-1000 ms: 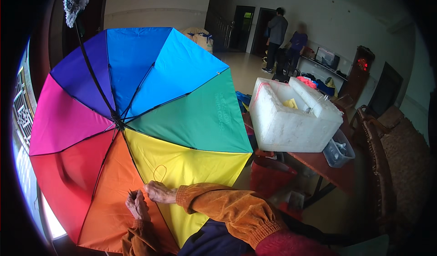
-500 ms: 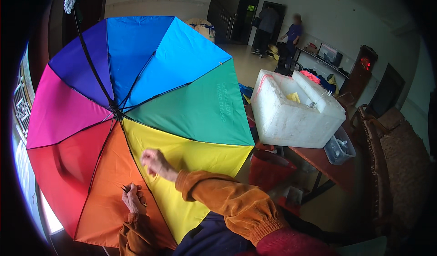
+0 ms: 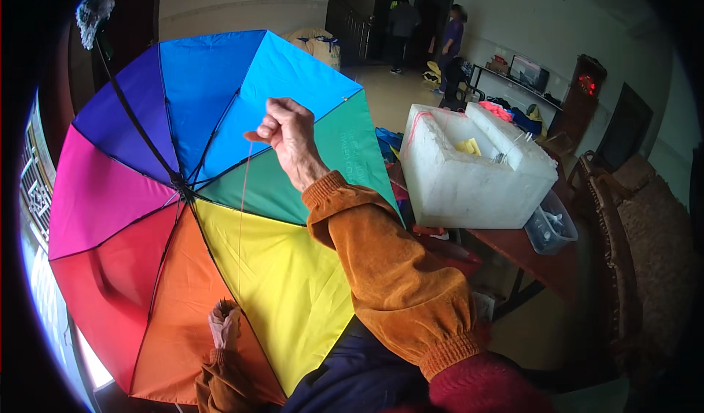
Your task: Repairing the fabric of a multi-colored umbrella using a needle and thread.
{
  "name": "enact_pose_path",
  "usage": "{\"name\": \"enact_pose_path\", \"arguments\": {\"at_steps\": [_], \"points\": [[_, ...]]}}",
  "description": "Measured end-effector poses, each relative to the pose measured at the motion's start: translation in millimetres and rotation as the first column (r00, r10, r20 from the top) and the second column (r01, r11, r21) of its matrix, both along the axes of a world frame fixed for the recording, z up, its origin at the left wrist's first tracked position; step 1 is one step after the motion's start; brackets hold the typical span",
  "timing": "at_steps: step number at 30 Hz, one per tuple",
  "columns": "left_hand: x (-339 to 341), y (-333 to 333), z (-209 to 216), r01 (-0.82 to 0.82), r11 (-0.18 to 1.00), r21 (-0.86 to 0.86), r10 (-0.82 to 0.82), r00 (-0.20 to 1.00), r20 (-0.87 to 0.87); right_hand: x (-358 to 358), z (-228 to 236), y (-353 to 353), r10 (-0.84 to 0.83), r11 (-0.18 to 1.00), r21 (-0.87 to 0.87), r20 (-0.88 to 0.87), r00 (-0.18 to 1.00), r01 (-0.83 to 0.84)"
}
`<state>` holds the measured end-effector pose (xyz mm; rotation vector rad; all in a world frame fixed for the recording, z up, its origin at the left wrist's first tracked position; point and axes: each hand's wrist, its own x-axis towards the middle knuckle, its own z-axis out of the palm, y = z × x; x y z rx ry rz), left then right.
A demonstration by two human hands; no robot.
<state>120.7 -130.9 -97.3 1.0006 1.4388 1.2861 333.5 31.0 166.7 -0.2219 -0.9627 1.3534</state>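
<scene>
Sleeves: two, both orange-brown corduroy; the right sleeve [image 3: 400,281] crosses the lower middle, the left sleeve [image 3: 224,387] shows shorter at the lower edge, and dark blue cloth [image 3: 367,365] lies between them over the person's lap.
Left hand: one, low over the orange panel [image 3: 183,288], fingers closed on a small dark pointed piece [image 3: 224,306]; too small to tell what it is.
Right hand: one, raised before the light blue and green panels, fingers curled in, with the thread pinched at thumb and fingertip; its point is the back of the hand [image 3: 292,134].
Thread: one thin reddish strand [image 3: 243,215] visible, drawn straight from the right hand down to the left.
Umbrella: one, spread open in front of the person with its ribbed inside facing them; eight panels, one each of orange, yellow, green, light blue, blue, purple, pink and red [image 3: 110,295].
Shaft: one, black [image 3: 136,123], rising from the hub toward the upper left, its end wrapped in crinkled silvery film [image 3: 94,13].
Table: one, reddish [image 3: 539,266], right of the umbrella, bearing one white foam box [image 3: 469,193] and, at the box's right corner, one clear tub [image 3: 550,229].
Background: one pale sack [image 3: 314,45] and two people, one in dark clothes [image 3: 403,24], one in a purple top [image 3: 454,35].
</scene>
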Motion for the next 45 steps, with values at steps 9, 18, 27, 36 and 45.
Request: {"name": "enact_pose_path", "arguments": {"at_steps": [9,18,27,36,45], "points": [[7.2,-7.2,11.9,-0.061,0.998,-0.021,0.063,0.992,0.113,-9.0,17.3,4.2,0.027,0.995,0.099,0.079,0.996,-0.035],[-1.8,3.8,-16.3,-0.055,0.955,0.292,0.207,0.828,-0.521,6.6,20.8,4.7,-0.027,0.997,0.078,0.159,0.987,0.014],[-0.2,4.0,-29.9,0.004,0.908,0.419,0.244,0.808,-0.536,13.5,22.0,-1.3,-0.07,0.996,0.067,0.215,0.974,0.056],[10.1,5.7,-21.2,0.018,0.885,0.465,0.317,0.708,-0.631,14.8,34.2,-1.9,-0.105,0.992,0.091,0.251,0.962,0.084],[12.4,-9.8,-18.0,0.127,0.905,0.406,0.208,0.699,-0.684,34.3,76.5,-8.0,-0.212,0.963,0.207,0.183,0.96,0.173]]}}
